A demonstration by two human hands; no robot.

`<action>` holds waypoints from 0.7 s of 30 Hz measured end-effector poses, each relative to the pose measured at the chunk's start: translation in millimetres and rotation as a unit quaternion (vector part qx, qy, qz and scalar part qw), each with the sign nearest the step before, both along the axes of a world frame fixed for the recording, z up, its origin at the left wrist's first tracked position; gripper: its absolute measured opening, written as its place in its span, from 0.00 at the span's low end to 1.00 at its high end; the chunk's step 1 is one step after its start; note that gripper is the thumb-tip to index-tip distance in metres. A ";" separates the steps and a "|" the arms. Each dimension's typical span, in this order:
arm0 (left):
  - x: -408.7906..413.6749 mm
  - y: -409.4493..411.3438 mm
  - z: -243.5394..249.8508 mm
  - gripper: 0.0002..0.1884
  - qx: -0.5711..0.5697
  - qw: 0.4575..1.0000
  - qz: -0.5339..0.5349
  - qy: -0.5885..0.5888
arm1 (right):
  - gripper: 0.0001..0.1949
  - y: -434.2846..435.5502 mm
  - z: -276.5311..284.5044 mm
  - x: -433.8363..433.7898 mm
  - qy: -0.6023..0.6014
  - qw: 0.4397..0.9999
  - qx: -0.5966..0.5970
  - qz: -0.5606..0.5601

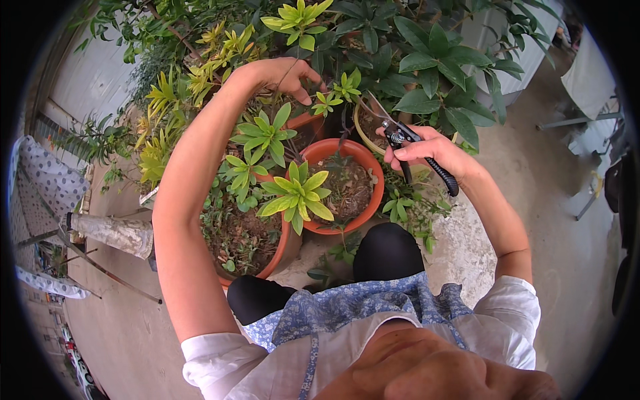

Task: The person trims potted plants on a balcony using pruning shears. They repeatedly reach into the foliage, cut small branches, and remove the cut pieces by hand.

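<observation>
My left hand reaches among the stems at the upper middle, fingers curled near a small light-green shoot; whether it grips a thin stem is hard to tell. In my right hand are pruning shears with black handles, their blades pointing up and left beside the same shoots. Below lies a round terracotta-coloured pot with soil. A larger pot with soil and small weeds stands to its lower left. Between them a yellow-green leaf rosette leans over the rims.
Dark-leaved branches spread across the upper right, over a yellowish pot. Yellowing plants grow left of my left forearm. Cut leafy sprigs or low plants lie by my knee. A dotted cloth on a metal frame is at far left.
</observation>
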State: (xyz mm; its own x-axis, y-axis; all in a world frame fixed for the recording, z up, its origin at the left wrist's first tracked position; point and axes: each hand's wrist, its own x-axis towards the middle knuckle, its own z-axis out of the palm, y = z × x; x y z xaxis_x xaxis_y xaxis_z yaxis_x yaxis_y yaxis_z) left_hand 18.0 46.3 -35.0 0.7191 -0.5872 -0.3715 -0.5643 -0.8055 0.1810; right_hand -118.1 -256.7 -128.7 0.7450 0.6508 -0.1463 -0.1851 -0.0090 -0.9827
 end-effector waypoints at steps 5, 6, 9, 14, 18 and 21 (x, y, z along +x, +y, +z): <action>5.9 -2.2 14.5 0.29 -0.088 0.991 0.057 -0.087 | 0.31 8.7 3.9 -0.3 0.014 0.998 0.048 -0.041; 1.9 -13.8 17.6 0.29 -0.132 0.982 0.087 -0.102 | 0.31 5.3 5.1 -0.8 0.012 0.997 0.054 -0.048; -8.8 -29.1 29.2 0.32 -0.161 0.979 0.118 -0.031 | 0.31 3.9 4.7 -3.0 0.009 0.996 0.074 -0.053; 4.9 -19.0 21.7 0.27 -0.106 0.990 0.084 -0.028 | 0.27 6.5 11.1 -7.0 0.071 0.982 0.169 -0.041; 34.1 -9.6 1.6 0.21 -0.268 0.908 0.042 -0.318 | 0.26 15.7 16.2 -10.7 0.023 0.977 0.197 -0.074; 53.0 -20.0 -4.3 0.18 -0.355 0.833 -0.084 -0.416 | 0.26 17.4 17.8 -7.5 0.006 0.975 0.200 -0.100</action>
State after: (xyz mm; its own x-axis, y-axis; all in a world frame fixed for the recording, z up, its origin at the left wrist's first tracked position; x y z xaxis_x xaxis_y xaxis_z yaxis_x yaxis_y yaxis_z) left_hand 71.0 26.3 -39.3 0.4397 -0.5646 0.6985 -0.8259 -0.5598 0.0675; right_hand -125.7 -239.3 -110.9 0.8623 0.5001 0.0796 -0.1559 0.4117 -0.8979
